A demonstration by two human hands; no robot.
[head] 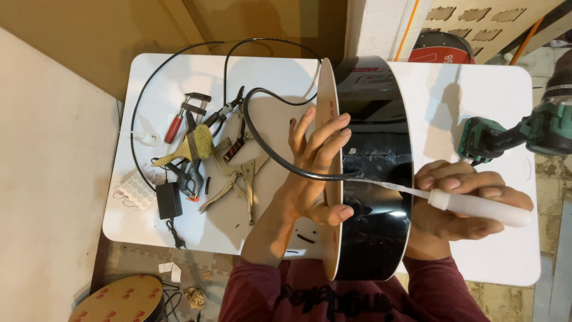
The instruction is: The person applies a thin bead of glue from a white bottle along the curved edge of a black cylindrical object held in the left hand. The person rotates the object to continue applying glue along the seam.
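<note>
A white desk is being occupied by a round black drum-shaped housing standing on edge near its front middle. The housing's pale disc face is being steadied by the left hand, fingers spread wide against it. A black cable is being led into the housing's rim. A white glue applicator is being gripped by the right hand, its nozzle touching the rim. Pliers and clamps are being kept at the left.

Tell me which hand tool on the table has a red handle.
The bar clamp, at the far left of the tool pile. Its handle is red; the locking pliers near it are bare metal.
</note>
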